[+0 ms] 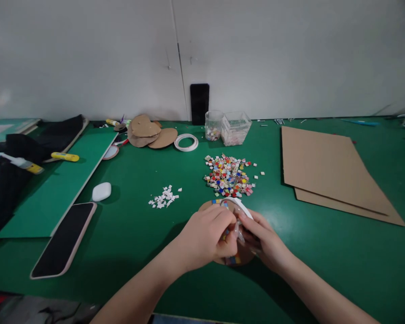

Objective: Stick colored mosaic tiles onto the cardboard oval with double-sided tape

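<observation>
Basically, both hands are at work over the cardboard disc [205, 206], which lies on the green table [131, 234] near its front edge, below the tile pile [229, 175]. R hand [270, 238] grasps the white roll [245, 208], fingers wrapped round its R side, held just over the disc. L hand [211, 231] is up close to it, fingers bent inward by a shiny clear bit [239, 231]; can't tell if it's actually pinching that, b/c the fingers hide it. Rows of coloured tiles [235, 259] show on the disc, partly covered by both hands.

White scraps [165, 197] lie L of the tile pile. Behind, approx. mid-table: a 2nd white ring [186, 142], flat, next to some stacked cardboard rounds [143, 126]; then a clear cup [213, 126] w/ tiles in it, touching or v. near a clear box [236, 128]. Dark phone [200, 103] stands upright vs. the wall. Far L: pink-edged phone [65, 240], white case [101, 192] & yellow cutter [65, 156] on a green board [57, 193]. Far R: overlapping cardboard sheets [330, 171].
</observation>
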Demonstrator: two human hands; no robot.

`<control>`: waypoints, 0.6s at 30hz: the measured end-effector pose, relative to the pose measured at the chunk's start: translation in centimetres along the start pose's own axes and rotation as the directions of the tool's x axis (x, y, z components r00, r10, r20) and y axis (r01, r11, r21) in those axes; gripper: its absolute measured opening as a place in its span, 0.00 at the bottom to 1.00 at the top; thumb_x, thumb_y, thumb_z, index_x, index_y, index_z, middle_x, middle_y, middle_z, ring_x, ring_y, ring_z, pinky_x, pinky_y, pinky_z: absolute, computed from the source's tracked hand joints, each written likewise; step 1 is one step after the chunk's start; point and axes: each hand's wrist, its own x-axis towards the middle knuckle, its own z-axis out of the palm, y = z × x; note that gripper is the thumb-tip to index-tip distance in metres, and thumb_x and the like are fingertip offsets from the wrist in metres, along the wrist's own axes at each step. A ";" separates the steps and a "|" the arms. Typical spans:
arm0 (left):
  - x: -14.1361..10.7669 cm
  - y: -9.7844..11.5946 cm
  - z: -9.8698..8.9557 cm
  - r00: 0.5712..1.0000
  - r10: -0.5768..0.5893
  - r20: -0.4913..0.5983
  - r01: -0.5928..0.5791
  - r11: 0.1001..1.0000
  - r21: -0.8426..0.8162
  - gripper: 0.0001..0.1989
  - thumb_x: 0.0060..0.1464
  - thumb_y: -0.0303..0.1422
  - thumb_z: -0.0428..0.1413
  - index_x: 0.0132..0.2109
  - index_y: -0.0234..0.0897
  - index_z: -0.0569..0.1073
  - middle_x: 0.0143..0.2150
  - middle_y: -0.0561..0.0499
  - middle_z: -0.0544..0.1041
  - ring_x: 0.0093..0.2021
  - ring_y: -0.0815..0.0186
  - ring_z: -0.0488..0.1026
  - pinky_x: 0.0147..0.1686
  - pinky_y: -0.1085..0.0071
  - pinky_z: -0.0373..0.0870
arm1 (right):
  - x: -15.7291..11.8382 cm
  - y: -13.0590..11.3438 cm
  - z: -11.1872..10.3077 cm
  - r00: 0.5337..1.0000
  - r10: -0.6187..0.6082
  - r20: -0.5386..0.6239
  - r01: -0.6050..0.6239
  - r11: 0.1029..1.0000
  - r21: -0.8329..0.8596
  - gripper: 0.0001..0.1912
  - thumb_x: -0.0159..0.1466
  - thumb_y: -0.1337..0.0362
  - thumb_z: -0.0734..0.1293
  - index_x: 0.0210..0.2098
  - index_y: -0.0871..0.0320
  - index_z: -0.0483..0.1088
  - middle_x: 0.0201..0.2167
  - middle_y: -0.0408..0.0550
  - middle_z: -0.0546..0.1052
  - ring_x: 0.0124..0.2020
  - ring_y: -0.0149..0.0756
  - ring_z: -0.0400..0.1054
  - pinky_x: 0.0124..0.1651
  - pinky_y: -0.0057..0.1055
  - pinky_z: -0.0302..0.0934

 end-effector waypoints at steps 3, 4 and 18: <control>0.1 0.3 -0.2 0.999 -0.046 0.007 0.047 0.995 -0.085 0.05 0.48 0.24 0.45 0.27 0.37 0.59 0.24 0.54 0.62 0.27 0.70 0.60 0.27 0.73 0.61 | 0.1 0.0 0.0 0.999 -0.015 0.036 0.015 1.000 0.004 0.19 0.55 0.49 0.67 0.24 0.59 0.62 0.14 0.33 0.49 0.15 0.21 0.37 0.16 0.20 0.34; 0.1 0.3 -0.3 0.998 -0.059 0.005 0.059 0.993 -0.107 0.05 0.48 0.24 0.45 0.27 0.37 0.59 0.24 0.54 0.62 0.27 0.70 0.60 0.26 0.74 0.61 | 0.1 0.0 0.0 0.999 -0.020 0.043 0.019 1.000 0.004 0.18 0.56 0.50 0.66 0.25 0.58 0.62 0.14 0.33 0.49 0.15 0.21 0.37 0.16 0.20 0.34; 0.2 0.7 -1.0 0.981 -0.169 0.091 0.188 0.943 -0.276 0.04 0.50 0.25 0.47 0.28 0.36 0.61 0.25 0.54 0.63 0.27 0.70 0.60 0.25 0.75 0.60 | 0.0 0.1 0.0 1.000 0.015 -0.010 -0.015 0.999 0.029 0.19 0.53 0.50 0.68 0.26 0.59 0.62 0.14 0.34 0.52 0.15 0.21 0.41 0.18 0.20 0.38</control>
